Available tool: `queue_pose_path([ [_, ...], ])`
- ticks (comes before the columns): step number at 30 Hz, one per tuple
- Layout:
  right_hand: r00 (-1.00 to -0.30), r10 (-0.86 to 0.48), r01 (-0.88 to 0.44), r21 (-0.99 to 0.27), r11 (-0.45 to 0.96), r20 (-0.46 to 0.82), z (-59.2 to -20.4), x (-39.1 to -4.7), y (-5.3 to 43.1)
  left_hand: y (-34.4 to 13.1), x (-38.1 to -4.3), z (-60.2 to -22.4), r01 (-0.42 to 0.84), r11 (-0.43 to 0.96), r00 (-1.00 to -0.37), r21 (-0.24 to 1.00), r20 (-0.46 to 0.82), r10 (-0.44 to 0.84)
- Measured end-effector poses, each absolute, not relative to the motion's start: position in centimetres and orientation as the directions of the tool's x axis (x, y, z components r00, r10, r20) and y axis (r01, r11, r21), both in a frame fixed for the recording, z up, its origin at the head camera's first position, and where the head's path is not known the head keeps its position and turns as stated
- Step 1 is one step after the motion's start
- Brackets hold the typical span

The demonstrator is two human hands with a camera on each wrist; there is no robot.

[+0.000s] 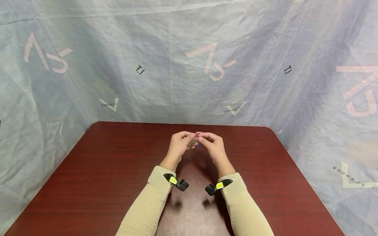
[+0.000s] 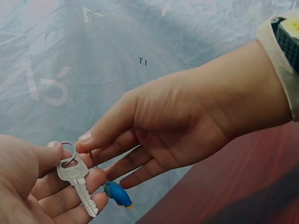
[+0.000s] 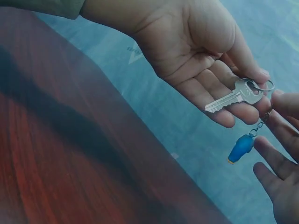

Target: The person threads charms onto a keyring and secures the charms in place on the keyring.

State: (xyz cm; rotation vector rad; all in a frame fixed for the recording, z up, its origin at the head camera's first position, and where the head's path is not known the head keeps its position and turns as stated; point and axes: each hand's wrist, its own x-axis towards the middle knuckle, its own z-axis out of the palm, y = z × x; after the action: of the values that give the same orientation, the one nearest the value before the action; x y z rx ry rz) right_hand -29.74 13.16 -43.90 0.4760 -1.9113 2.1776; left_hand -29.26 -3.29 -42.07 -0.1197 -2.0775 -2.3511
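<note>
My left hand (image 1: 179, 143) pinches a metal key ring (image 2: 69, 150) between thumb and forefinger. From that ring hangs a silver key (image 2: 78, 179), lying across the left fingers with its tip pointing down in the left wrist view. Facing it, my right hand (image 1: 213, 145) pinches the upper end of a small chain (image 3: 259, 126) close beside the ring. On the chain dangles a blue charm (image 3: 241, 148) with a yellowish end, below the right fingertips. The fingertips of both hands nearly meet above the table, and the right ones partly hide where chain and ring come together.
Beneath the hands is a dark red wooden table (image 1: 118, 164) with rounded far corners. A grey printed sheet (image 1: 165, 49) surrounds it at the back and sides. Each sleeved wrist carries a black camera mount (image 1: 180, 184) with a yellow label.
</note>
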Motion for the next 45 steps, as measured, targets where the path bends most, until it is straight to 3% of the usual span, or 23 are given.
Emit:
queue_pose_path([
  [10,-0.915,-0.068,-0.392,-0.917,-0.069,0.397,-43.0,-29.9,12.9,-3.4,-29.7,-41.0,0.077,-0.124,-0.995,0.989,0.084,0.051],
  [18,-0.903,-0.088,-0.42,-0.907,-0.031,0.421,-40.4,-27.9,12.3,-3.5,-29.5,-40.7,0.066,-0.137,-0.995,0.988,0.074,0.06],
  [33,-0.884,-0.123,-0.463,-0.88,0.109,0.45,-39.7,-27.7,12.1,-3.7,-29.5,-40.4,0.094,-0.11,-0.994,0.99,0.099,0.043],
  [45,-0.891,-0.096,-0.451,-0.888,0.088,0.444,-39.8,-27.6,11.9,-3.8,-29.5,-40.5,0.088,-0.125,-0.995,0.988,0.093,0.041],
])
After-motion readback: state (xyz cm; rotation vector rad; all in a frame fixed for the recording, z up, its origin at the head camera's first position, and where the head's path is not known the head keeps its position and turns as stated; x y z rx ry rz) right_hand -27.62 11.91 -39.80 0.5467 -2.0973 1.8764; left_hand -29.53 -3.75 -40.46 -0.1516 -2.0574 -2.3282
